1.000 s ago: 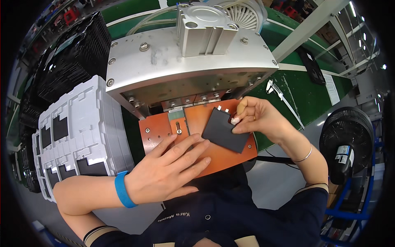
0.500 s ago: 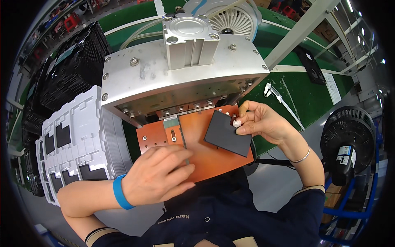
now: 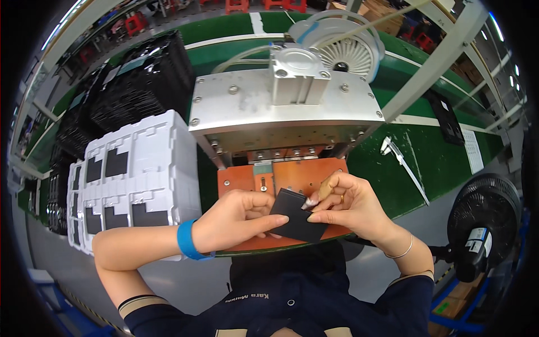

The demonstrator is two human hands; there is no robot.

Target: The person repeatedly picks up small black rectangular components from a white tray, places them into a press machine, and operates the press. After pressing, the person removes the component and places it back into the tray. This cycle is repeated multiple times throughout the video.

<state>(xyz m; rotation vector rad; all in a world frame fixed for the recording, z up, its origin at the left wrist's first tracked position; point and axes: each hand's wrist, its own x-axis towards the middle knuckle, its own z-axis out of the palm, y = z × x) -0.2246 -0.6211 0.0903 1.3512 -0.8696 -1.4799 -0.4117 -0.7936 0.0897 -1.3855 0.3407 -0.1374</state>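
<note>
Okay, so closest to you, both hands are on one black notched flat piece (image 3: 300, 227). Your left hand (image 3: 238, 222) has a thumb-and-finger grip on its left side, and your right hand (image 3: 356, 210) pinches it by the notch; something pale shows at those right fingertips, too small to tell what. The piece is held tilted over the near part of the orange plate (image 3: 306, 171); can't tell if its underside touches.

As for how far along you are, I'd call it mid-handling on this one: it's in your hands, not squared up against the little slotted block (image 3: 257, 182) and not under the silver press (image 3: 224, 106) just beyond. Whether its top edge has been worked yet, I can't say, your fingers cover too much.

Over on your left, the white tray stack (image 3: 126, 194) has several dark notched pieces (image 3: 116, 163) sitting in its top tray. Looks like a batch to me, but whether those are finished or waiting isn't something I can tell from here. Farther out, the calipers (image 3: 405, 168) lie apart on the green worktop (image 3: 370, 168), not in use.
</note>
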